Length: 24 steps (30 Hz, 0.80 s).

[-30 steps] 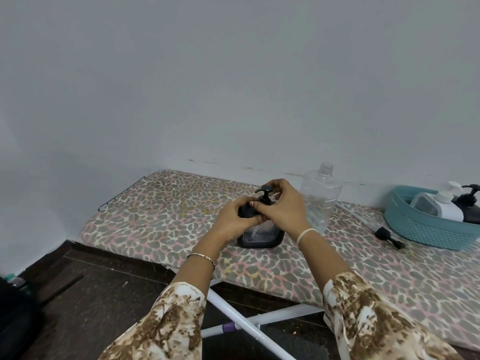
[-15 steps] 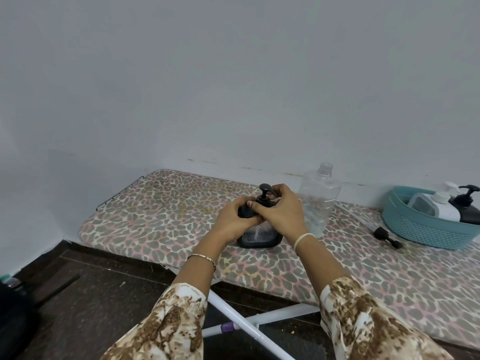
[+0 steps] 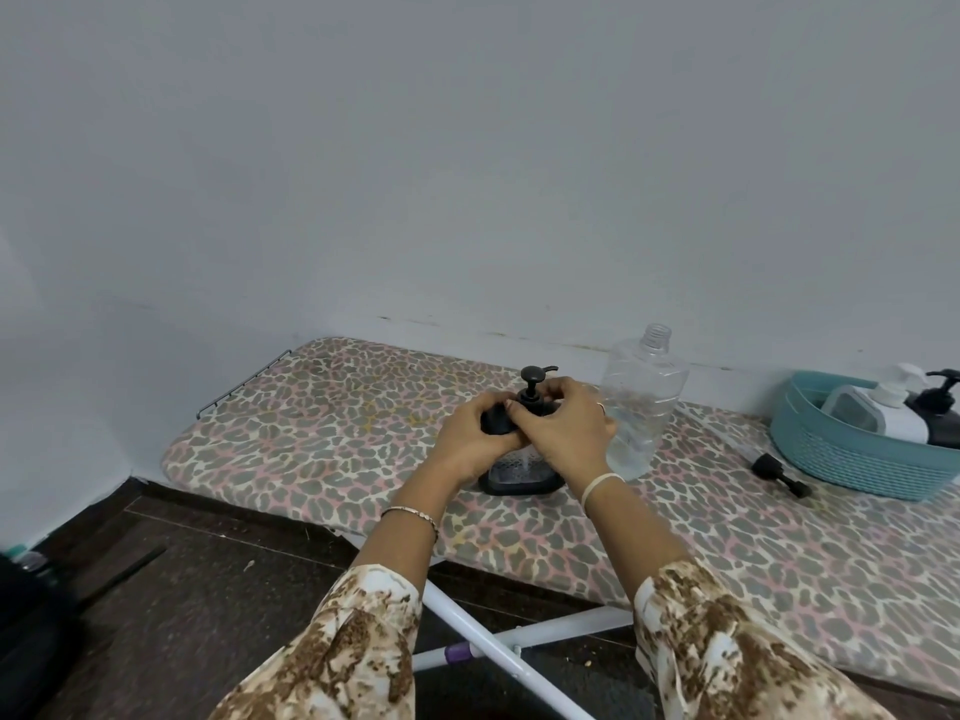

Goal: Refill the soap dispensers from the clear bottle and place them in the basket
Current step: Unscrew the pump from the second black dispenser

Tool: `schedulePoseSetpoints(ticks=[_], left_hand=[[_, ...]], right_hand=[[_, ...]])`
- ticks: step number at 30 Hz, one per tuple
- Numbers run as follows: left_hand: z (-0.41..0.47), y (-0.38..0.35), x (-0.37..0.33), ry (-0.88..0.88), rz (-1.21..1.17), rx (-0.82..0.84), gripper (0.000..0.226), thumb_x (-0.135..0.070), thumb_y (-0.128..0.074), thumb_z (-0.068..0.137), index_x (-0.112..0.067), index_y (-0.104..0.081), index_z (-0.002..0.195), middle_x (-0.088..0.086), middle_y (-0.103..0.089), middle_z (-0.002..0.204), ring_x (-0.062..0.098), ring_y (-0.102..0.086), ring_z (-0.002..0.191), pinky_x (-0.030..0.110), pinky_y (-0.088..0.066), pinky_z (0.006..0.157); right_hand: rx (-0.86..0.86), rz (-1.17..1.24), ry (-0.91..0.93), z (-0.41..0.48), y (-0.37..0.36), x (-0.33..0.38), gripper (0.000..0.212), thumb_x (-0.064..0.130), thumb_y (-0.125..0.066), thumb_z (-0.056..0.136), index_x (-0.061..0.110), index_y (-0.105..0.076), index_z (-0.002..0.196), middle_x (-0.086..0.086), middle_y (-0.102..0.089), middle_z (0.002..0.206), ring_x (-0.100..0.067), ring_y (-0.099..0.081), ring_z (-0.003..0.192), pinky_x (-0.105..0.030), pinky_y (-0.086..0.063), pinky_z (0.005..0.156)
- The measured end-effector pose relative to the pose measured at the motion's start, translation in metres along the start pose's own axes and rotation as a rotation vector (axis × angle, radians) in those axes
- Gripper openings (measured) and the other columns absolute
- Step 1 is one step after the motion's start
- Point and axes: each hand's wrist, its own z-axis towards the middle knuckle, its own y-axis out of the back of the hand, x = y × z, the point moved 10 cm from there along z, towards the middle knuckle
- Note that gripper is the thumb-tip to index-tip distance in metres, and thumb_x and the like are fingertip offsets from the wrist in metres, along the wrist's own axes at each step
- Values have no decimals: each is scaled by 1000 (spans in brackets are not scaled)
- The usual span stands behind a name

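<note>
A black soap dispenser (image 3: pixel 521 475) with a clear patterned body stands on the leopard-print ironing board (image 3: pixel 322 433). My left hand (image 3: pixel 470 439) grips its black shoulder from the left. My right hand (image 3: pixel 566 433) curls round the collar of its pump head (image 3: pixel 532 379), which sticks up above my fingers. Just behind my right hand stands the clear bottle (image 3: pixel 644 402), uncapped, with a little liquid at the bottom. At the far right, a teal basket (image 3: pixel 852 459) holds a white dispenser (image 3: pixel 883 413) and a black dispenser (image 3: pixel 940 413).
A small black cap (image 3: pixel 779 472) lies on the board between the bottle and the basket. The board's white legs (image 3: pixel 498 646) cross below its front edge. A grey wall runs close behind the board. Dark floor and a black bag (image 3: pixel 26 636) lie at the lower left.
My right hand has come down from the pump top to its collar, leaving the pump head more exposed. The pump nozzle has turned. The dispenser stays in place.
</note>
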Motion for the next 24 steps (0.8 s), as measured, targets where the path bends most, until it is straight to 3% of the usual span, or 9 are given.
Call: schedulePoseSetpoints(ticks=[4,7,9,12,15,20,24], left_hand=[[0,-1,1,8,-12,7,51,-13,-78,75,-26,-61,122,-2,-66,115,14,-62,107,32,-51,96],[0,-2,1,-4,-28,21,45,-17,-79,77,-21,-62,119,-2,-68,111,13,-64,105,31,-52,94],[0,-3,1,-8,-30,23,44,-19,-79,78,-19,-62,118,-3,-68,110,12,-64,104,27,-52,91],[-1,-2,1,-1,-36,16,50,-18,-80,77,-19,-60,124,-3,-65,114,12,-61,107,21,-48,89],[-1,-3,0,3,-47,15,52,-19,-80,77,-19,-59,124,-2,-64,116,13,-61,108,23,-47,91],[0,-3,3,12,-40,9,55,-21,-81,75,-19,-59,126,-2,-66,118,13,-61,110,30,-49,98],[1,-4,3,14,-39,6,55,-27,-82,75,-20,-60,125,-3,-65,117,14,-61,109,29,-49,97]], right_hand=[[102,39,20,3,-9,7,23,52,-53,47,43,-57,68,16,-67,89,-13,-63,97,-46,-45,95],[42,-36,47,4,3,9,31,60,-65,56,38,-54,75,15,-63,91,-15,-62,96,-46,-46,92],[-22,-74,47,3,13,7,40,63,-70,57,31,-54,74,16,-62,80,-13,-63,85,-45,-49,85],[17,-51,66,2,14,11,25,46,-76,65,29,-59,72,16,-60,68,-8,-61,72,-30,-50,72],[67,38,115,-2,16,23,15,23,-74,70,26,-66,82,14,-63,79,-6,-61,78,-21,-48,70],[116,-42,182,1,12,28,31,27,-75,72,21,-69,102,11,-64,88,-8,-63,86,-21,-49,77],[142,-117,211,6,16,28,27,31,-77,73,18,-67,93,5,-68,84,-13,-65,82,-29,-54,74]])
